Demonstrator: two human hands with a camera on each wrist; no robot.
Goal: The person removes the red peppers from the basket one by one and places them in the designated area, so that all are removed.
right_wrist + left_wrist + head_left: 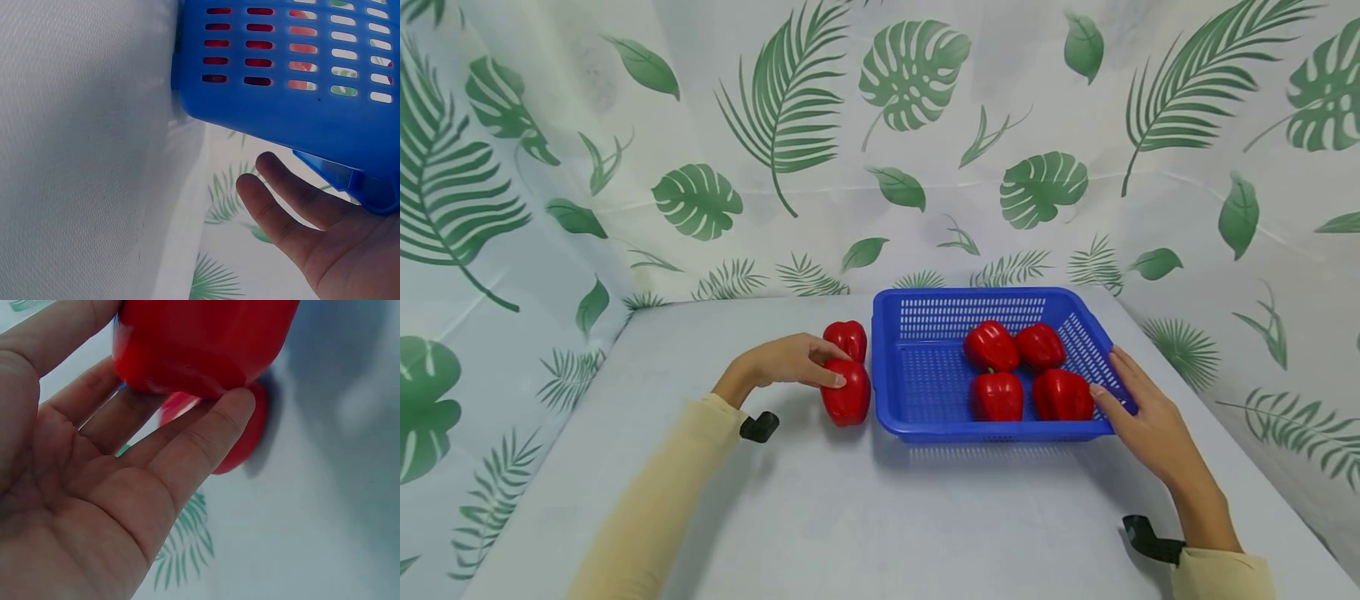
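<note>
My left hand holds a glossy red bell pepper between thumb and fingers, just left of the basket. In the left wrist view, fingertips press at the lower edge of this pepper. Behind it, a second red bell pepper sits by the basket's left wall. At the blue plastic basket, my right hand grips the right rim, thumb over the edge. Two of its fingers stretch out below the rim in the right wrist view.
Inside the basket several red bell peppers sit toward the right, with bare mesh floor at the left. The basket stands on a white table. A leaf-printed curtain encloses the back and sides.
</note>
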